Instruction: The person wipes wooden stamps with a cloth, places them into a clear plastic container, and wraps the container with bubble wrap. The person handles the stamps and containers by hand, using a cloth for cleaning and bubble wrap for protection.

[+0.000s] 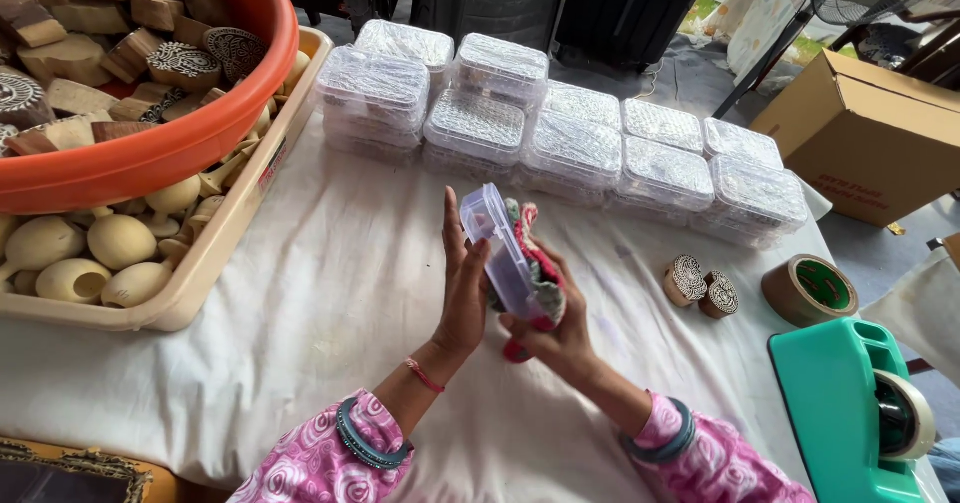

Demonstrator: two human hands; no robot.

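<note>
Both hands meet above the middle of the desk (330,293), which is draped in a white cloth. Her left hand (465,288) lies flat against the lid of a small clear plastic box (497,248), fingers stretched upward, pressing it from the left. Her right hand (555,328) cups the box from below and behind, grasping it along with a bundle of red, green and grey knitted fabric (535,268) that bulges out of its open side. The box stands tilted on edge between the two palms, held up off the cloth.

Just right of the hands, two carved round wooden stamps (700,288) sit on the cloth, with a roll of brown tape (810,288) beside them and a teal tape dispenser (845,403) nearer the desk's edge. Beyond the hands, stacked clear boxes (560,133) with lids on form a long row. To the left, a beige tray (215,253) holds pale wooden pieces, and an orange tub (150,153) of carved wooden blocks rests on it. A cardboard carton (870,133) stands at the far right.
</note>
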